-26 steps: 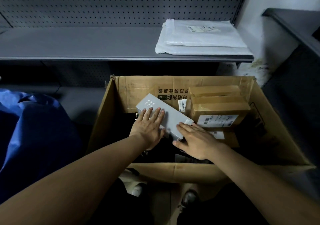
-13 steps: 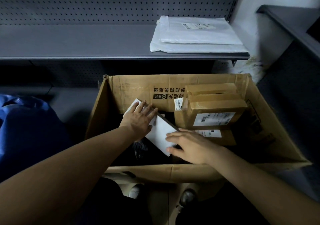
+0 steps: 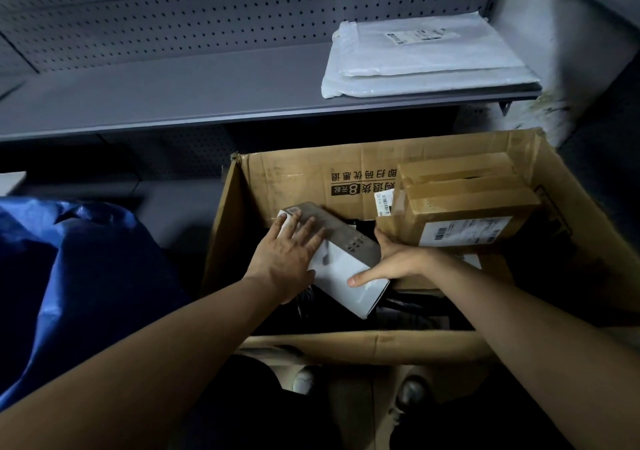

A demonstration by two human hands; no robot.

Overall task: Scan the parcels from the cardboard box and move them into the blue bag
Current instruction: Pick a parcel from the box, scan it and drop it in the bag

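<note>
Our left hand lies flat, fingers spread, on the grey parcel mid-frame in the cardboard box. Our right hand pinches its end. Held so loosely, it may slip and fall.

Left grip lies flat, fingers spread; right grip clasps.

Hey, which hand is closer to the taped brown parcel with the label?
Right. The right hand grips the white box right beside the taped brown parcel, at its lower left corner; the left hand lies flat on the box, farther left.
</note>
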